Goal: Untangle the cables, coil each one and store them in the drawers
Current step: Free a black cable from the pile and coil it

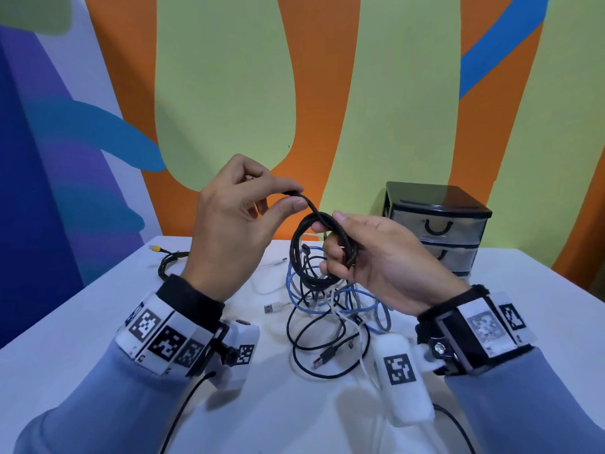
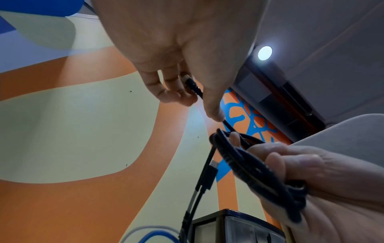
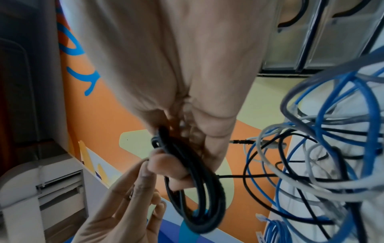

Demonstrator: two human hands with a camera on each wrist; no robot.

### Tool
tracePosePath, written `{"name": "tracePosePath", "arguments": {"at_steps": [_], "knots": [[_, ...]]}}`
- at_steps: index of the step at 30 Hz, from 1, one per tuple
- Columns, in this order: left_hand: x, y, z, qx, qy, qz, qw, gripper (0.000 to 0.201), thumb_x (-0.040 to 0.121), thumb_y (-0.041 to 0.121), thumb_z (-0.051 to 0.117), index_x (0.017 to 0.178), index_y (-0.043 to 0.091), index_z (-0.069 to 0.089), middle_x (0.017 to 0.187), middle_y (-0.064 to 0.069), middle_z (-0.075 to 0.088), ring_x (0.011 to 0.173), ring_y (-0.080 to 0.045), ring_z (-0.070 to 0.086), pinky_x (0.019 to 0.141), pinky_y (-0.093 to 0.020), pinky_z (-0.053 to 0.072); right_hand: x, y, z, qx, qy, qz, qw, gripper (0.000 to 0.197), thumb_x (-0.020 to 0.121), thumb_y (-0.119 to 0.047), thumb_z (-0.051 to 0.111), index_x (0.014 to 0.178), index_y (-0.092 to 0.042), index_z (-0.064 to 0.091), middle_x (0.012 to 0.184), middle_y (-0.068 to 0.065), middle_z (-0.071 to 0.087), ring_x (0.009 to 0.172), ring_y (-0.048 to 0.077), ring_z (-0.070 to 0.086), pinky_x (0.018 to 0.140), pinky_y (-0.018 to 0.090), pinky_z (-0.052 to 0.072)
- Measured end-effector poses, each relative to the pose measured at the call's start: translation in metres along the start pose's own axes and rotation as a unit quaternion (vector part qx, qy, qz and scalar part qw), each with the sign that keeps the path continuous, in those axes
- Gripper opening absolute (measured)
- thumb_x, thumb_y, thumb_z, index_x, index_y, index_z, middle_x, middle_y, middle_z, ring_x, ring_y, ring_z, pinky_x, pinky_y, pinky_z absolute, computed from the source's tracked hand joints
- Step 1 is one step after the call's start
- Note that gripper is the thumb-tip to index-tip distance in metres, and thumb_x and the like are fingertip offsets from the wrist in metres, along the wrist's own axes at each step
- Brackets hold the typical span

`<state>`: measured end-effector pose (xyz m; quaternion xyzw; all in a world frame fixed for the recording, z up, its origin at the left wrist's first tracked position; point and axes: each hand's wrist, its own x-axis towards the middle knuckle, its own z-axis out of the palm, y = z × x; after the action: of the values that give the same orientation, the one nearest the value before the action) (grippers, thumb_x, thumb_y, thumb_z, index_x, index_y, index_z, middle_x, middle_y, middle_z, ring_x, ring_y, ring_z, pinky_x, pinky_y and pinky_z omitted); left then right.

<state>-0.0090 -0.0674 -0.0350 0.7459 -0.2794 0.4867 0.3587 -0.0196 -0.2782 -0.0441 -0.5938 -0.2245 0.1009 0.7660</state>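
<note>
A black braided cable (image 1: 316,250) is wound into a coil held above the table. My right hand (image 1: 353,253) grips the coil (image 3: 195,189) with fingers curled through its loops. My left hand (image 1: 262,204) pinches the cable's free end between thumb and forefinger, up and left of the coil; the plug (image 2: 192,85) shows in the left wrist view. Below the hands lies a tangle of blue, grey, white and black cables (image 1: 334,309) on the white table (image 1: 98,322). The black three-drawer unit (image 1: 435,227) stands at the back right, drawers closed.
A dark braided cable with a yellow plug (image 1: 167,260) lies apart at the table's back left. A white USB plug (image 1: 271,308) and a black USB plug (image 1: 324,357) stick out of the tangle. The painted wall rises right behind the table.
</note>
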Motion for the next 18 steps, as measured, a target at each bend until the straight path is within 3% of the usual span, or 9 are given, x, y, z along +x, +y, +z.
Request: {"name": "tracePosePath", "arguments": {"at_steps": [4,7,9,12,15,18], "knots": [[-0.002,0.006,0.003,0.008,0.007,0.008,1.000,0.016,0.094,0.030,0.083,0.106,0.020,0.084,0.097,-0.003,0.057,0.071,-0.017,0.056,0.067,-0.022,0.044,-0.001,-0.003,0.002,0.015,0.024,-0.016,0.999,0.035,0.110,-0.016,0.041,0.118,0.011,0.062,0.071,0.004,0.037,0.059,0.016,0.034,0.072,0.030,0.048],[-0.003,0.009,0.007,-0.006,0.028,-0.015,0.999,0.017,0.094,0.034,0.082,0.108,0.023,0.083,0.095,-0.001,0.058,0.071,-0.016,0.058,0.066,-0.022,0.045,-0.003,-0.007,0.009,0.049,0.025,-0.030,0.998,0.036,0.110,-0.028,0.042,0.107,0.002,0.062,0.075,0.001,0.020,0.061,0.016,0.018,0.060,0.027,0.041],[-0.005,0.013,0.010,-0.034,0.024,-0.050,0.998,0.023,0.093,0.039,0.081,0.113,0.027,0.082,0.097,-0.001,0.060,0.074,-0.018,0.062,0.067,-0.023,0.047,-0.002,-0.007,0.011,0.001,0.050,-0.052,0.997,0.038,0.108,-0.038,0.048,0.099,-0.003,0.062,0.074,0.001,0.015,0.062,0.018,0.012,0.056,0.025,0.034],[-0.007,0.015,0.015,-0.069,-0.018,-0.142,0.987,0.041,0.096,0.050,0.074,0.134,0.036,0.070,0.105,0.000,0.068,0.080,-0.016,0.069,0.075,-0.029,0.056,0.002,-0.003,0.012,-0.066,0.103,-0.105,0.987,0.034,0.107,-0.034,0.054,0.086,-0.008,0.055,0.065,0.001,0.016,0.057,0.017,0.014,0.050,0.024,0.026],[-0.005,0.020,0.018,-0.211,-0.078,-0.287,0.931,0.043,0.108,0.051,0.051,0.147,0.032,0.052,0.090,-0.008,0.078,0.071,-0.018,0.072,0.069,-0.036,0.057,0.003,-0.003,0.010,-0.014,0.130,-0.122,0.984,0.034,0.108,-0.032,0.052,0.082,-0.010,0.049,0.063,-0.002,0.016,0.055,0.015,0.011,0.046,0.021,0.020],[-0.003,0.024,0.016,-0.341,-0.122,-0.367,0.857,0.036,0.114,0.037,0.038,0.146,0.026,0.053,0.075,-0.010,0.076,0.062,-0.022,0.067,0.061,-0.031,0.050,0.001,-0.004,0.013,0.077,0.106,-0.114,0.985,0.035,0.106,-0.033,0.052,0.078,-0.014,0.050,0.064,-0.004,0.015,0.050,0.010,0.011,0.042,0.019,0.019]]}}
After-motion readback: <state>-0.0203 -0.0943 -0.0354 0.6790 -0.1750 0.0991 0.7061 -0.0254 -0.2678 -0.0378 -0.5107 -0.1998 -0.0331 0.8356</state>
